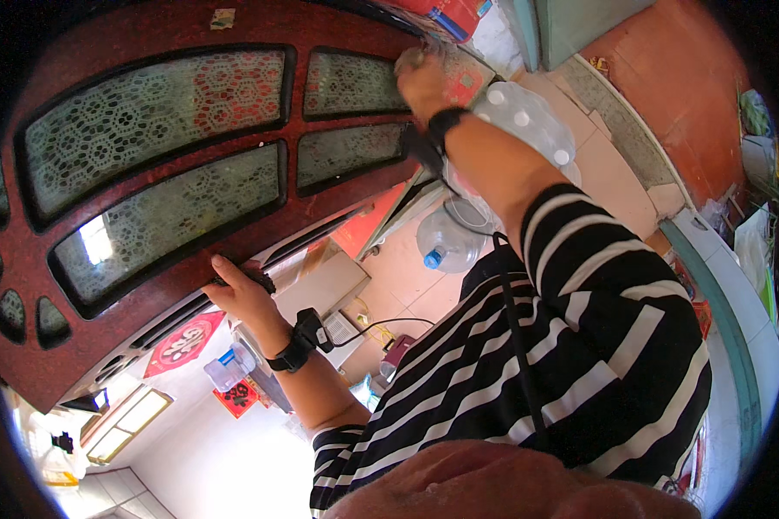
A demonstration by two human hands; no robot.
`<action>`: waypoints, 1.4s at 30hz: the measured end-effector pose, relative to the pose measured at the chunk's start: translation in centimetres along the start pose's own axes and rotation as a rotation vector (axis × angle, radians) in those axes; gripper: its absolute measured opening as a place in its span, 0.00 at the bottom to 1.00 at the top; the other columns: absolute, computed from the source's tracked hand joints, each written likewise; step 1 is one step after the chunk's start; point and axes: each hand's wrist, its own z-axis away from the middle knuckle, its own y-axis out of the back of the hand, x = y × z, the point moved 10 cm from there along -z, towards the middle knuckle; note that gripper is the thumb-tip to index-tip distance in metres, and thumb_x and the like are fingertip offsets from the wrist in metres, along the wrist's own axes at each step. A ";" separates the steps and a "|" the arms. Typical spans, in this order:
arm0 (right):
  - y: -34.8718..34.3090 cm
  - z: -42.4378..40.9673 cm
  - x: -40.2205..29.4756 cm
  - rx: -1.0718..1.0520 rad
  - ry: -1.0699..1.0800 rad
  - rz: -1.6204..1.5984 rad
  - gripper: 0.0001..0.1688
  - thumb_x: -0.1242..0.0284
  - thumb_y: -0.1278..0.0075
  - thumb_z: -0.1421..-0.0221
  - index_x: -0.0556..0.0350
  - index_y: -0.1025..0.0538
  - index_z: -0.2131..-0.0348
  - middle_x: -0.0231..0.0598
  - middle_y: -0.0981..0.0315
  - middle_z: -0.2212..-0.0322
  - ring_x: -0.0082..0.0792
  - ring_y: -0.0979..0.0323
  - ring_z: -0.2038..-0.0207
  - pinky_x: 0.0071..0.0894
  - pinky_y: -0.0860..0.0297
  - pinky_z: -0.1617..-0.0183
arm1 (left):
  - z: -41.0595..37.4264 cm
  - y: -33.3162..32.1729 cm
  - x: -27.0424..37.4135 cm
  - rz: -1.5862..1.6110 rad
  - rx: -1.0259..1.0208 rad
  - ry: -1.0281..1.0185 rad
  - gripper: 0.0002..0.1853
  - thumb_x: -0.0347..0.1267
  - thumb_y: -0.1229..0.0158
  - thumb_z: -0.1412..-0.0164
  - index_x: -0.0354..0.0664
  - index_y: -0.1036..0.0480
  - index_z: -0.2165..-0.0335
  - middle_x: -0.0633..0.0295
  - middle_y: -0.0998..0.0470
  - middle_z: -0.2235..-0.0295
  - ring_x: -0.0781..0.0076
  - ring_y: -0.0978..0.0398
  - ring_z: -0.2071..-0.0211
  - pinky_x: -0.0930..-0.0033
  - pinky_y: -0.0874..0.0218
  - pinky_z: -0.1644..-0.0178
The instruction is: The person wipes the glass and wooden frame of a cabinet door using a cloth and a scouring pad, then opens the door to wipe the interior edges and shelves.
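A dark red-brown door [169, 240] with several glass panes stretches before me, and lace-patterned cloth shows through the glass pane [156, 117]. My left hand [250, 298] grips the door's near edge, thumb on its face and fingers behind it. Something dark and rough [256, 277] shows at those fingers; what it is cannot be told. At the far end of the door, beside a smaller pane [350, 83], is my right hand [423, 81], blurred with its fingers curled. A greyish thing may be in it, but the blur hides this. Both wrists wear black bands.
A large clear water bottle [451, 237] with a blue cap lies on the tiled floor [402, 285], near a translucent plastic bag [526, 120]. Cables hang from the wristbands. A smaller bottle [230, 366] and red paper decorations [185, 342] appear beyond the door. A raised threshold [630, 123] curves at right.
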 end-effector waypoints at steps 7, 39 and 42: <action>0.7 2.8 -5.9 0.154 0.589 0.001 0.30 0.76 0.54 0.53 0.63 0.37 0.48 0.60 0.36 0.53 0.62 0.39 0.51 0.48 0.39 0.46 | 0.7 -0.1 0.1 -0.020 -0.015 0.097 0.17 0.44 0.51 0.36 0.40 0.37 0.68 0.61 0.30 0.84 0.78 0.36 0.88 0.78 0.49 0.88; 2.6 10.1 -40.7 0.045 1.332 0.126 0.31 0.77 0.54 0.55 0.67 0.37 0.50 0.61 0.32 0.60 0.60 0.34 0.57 0.50 0.36 0.53 | 0.5 -0.2 3.7 -0.046 0.025 -0.229 0.23 0.36 0.46 0.40 0.27 0.38 0.53 0.41 0.25 0.62 0.44 0.27 0.62 0.58 0.38 0.56; 1.4 8.2 -36.2 -0.090 1.115 0.252 0.33 0.78 0.54 0.55 0.67 0.40 0.47 0.64 0.36 0.56 0.62 0.36 0.55 0.51 0.38 0.49 | 0.3 0.5 3.0 -0.044 0.010 -0.196 0.23 0.35 0.46 0.40 0.27 0.38 0.54 0.41 0.25 0.63 0.43 0.26 0.62 0.57 0.37 0.57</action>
